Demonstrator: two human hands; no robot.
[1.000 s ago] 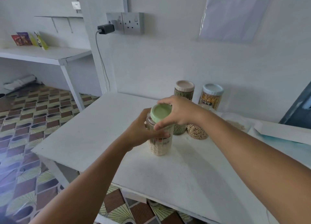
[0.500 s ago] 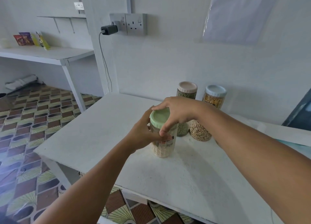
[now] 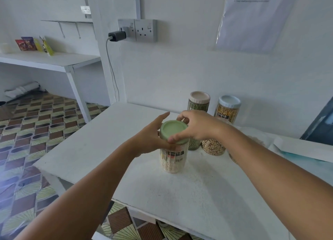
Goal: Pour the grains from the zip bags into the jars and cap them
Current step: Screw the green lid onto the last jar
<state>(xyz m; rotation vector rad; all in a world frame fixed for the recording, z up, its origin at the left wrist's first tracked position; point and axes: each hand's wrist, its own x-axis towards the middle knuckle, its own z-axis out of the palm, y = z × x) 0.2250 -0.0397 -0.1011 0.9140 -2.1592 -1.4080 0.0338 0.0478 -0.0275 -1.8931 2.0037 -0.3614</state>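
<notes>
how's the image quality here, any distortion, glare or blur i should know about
Head view: wide-angle bend in the wall lines and table edge; soft, even daylight, faint shadows; a bluish flare at the lower left edge; the wall notice too blurred to read; the green lid and both hands fairly sharp.

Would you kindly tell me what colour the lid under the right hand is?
Pale green lid, clearest in the head view.

Green-lidded jar upright on the bench
The clear jar [image 3: 172,158] held pale grains under its green lid [image 3: 173,131]; two capped jars [image 3: 198,104] stood behind it.
</notes>
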